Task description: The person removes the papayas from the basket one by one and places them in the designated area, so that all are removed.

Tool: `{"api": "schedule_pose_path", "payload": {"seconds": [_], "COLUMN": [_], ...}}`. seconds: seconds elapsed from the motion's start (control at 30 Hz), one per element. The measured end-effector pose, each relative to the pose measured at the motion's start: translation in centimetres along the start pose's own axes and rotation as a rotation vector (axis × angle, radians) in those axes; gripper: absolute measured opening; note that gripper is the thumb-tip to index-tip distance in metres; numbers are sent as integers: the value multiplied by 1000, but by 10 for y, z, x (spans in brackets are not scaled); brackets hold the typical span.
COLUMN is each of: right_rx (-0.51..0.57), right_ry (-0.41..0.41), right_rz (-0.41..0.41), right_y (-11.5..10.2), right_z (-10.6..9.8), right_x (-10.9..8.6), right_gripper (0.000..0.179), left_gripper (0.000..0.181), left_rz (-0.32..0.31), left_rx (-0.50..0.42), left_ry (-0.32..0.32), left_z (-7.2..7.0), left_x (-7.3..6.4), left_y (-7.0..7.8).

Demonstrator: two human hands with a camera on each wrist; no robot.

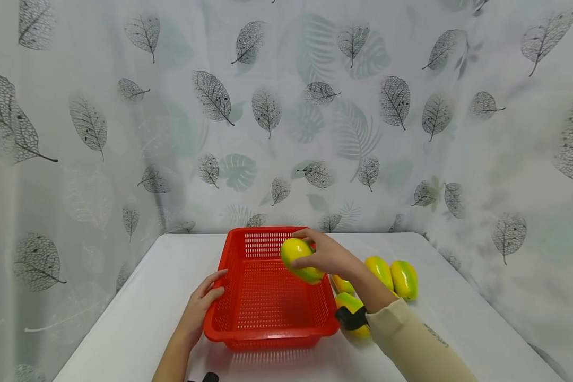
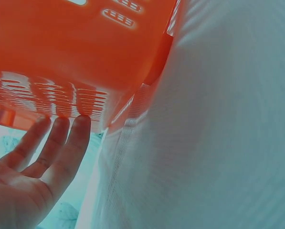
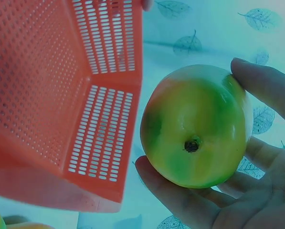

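Note:
My right hand [image 1: 328, 255] grips a yellow-green mango [image 1: 294, 255] above the right side of a red plastic basket [image 1: 267, 335]. In the right wrist view, thumb and fingers curl round the mango [image 3: 195, 124], and its dark stem spot faces the camera. My left hand [image 1: 201, 305] is at the basket's left side, by the rim. From the left wrist view, the fingertips [image 2: 82, 121] of nearly straight fingers touch the slotted wall [image 2: 51, 95]. The basket's slotted floor [image 1: 262, 297] shows bare.
Right of the basket lie several more mangoes, among them one at the far right [image 1: 404, 280] and one by the near corner [image 1: 348, 302], partly hidden by my right wrist. The white table [image 1: 162, 276] backs onto a leaf-patterned curtain [image 1: 286, 143].

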State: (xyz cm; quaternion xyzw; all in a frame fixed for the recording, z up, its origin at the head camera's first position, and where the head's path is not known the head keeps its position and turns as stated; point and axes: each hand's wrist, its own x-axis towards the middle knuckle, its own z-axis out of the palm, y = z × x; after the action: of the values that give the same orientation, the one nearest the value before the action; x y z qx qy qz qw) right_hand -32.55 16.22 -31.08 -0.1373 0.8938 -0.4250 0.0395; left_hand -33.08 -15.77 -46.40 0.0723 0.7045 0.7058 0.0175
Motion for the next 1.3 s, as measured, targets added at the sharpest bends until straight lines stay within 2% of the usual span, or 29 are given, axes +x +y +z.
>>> {"api": "schedule_pose_path", "payload": {"seconds": [0.97,1.3], "right_rx": [-5,21], "right_ry": [34,63], "right_rz": [37,102], "right_y": [17,31], "right_z": [-20,-28], "right_x": [-16,-25], "right_gripper": [66,70], "left_gripper": [50,49], "left_rz": [-5,9], "left_rx": [-15,-20], "left_ry": [-12,-18], "left_z": [0,0], "left_x": [0,-1], "left_y": [1,1]}}
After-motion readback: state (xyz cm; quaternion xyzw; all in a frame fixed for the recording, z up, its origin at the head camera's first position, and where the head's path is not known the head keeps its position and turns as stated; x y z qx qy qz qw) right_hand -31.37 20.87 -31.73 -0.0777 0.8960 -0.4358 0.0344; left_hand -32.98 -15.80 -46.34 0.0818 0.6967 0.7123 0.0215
